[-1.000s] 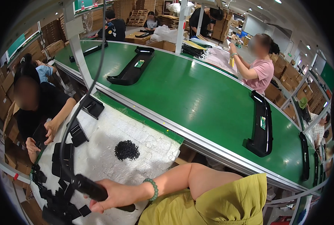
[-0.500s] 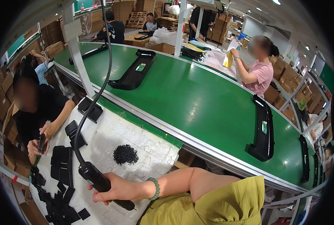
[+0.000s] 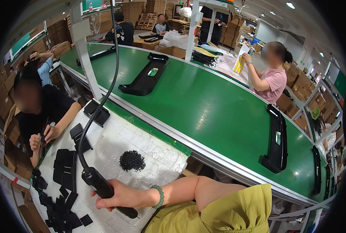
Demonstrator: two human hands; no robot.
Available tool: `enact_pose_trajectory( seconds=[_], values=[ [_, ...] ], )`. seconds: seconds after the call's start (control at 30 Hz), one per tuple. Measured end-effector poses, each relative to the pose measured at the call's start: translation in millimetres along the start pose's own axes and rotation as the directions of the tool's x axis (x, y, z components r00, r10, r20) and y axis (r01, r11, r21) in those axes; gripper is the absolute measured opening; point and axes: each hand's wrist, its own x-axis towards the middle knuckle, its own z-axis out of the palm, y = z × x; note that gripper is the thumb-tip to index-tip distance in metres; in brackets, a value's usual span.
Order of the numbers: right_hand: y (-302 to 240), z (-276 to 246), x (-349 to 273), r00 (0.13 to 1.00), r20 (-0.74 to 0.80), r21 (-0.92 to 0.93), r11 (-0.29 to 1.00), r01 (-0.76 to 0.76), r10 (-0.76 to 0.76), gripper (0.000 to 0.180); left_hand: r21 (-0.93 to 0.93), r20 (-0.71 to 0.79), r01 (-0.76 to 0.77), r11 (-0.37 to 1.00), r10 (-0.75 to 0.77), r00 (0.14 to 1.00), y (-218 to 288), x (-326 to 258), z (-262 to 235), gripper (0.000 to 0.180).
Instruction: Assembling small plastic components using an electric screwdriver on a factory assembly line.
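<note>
My right hand is wrapped round a black electric screwdriver, held tilted over the near part of the white-covered bench. Its cable rises from the back end, and its tip points down toward my yellow-green clothing. Beyond this hand sits a heap of small black screws on the white cover. To its left are black flat-panelled parts and a scatter of small black pieces. My left hand does not show.
Past the bench runs a green conveyor belt with a metal edge, carrying long black housings, some with green circuit boards. A white post stands beside it. At left a co-worker's hands hold a small dark piece.
The whole view has shifted slightly. My right hand keeps its hold on the screwdriver in nearly the same place. The co-worker at left has changed the pose of both hands.
</note>
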Motion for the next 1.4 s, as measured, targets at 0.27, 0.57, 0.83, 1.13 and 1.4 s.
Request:
enact_pose_trajectory(
  seconds=[0.27, 0.57, 0.83, 1.13, 1.4],
  values=[
    [3.8, -9.5, 12.5, 0.999, 0.018, 0.021, 0.999, -0.035, 0.034, 0.037, 0.174, -0.225, 0.287, 0.942, -0.245, 0.943, 1.4, -13.6, 19.0, 0.045],
    [-56.5, -23.1, -1.3, 0.969, -0.195, -0.226, 0.968, 0.106, -0.152, 0.036, -0.054, -0.868, 0.731, 0.680, -0.394, 0.302, 152.3, -238.5, 7.6, 0.025],
    [-12.3, -39.5, -14.0, 0.923, -0.054, -0.327, 0.880, 0.343, -0.380, 0.038, 0.693, -0.080, 0.002, 0.721, 0.074, 0.994, 192.0, 164.6, 251.9, 0.016],
    [-2.9, -37.0, -28.7, 0.870, -0.158, -0.282, 0.866, 0.414, -0.467, 0.036, 0.967, -0.134, 0.168, 0.192, -0.178, 0.975, 101.3, 313.7, 304.4, 0.067],
    [-5.5, -45.6, -24.5, 0.875, -0.133, -0.289, 0.862, 0.415, -0.466, 0.037, 0.947, -0.169, 0.194, 0.255, -0.118, 0.979, 72.6, 314.5, 324.6, 0.072]
  ],
)
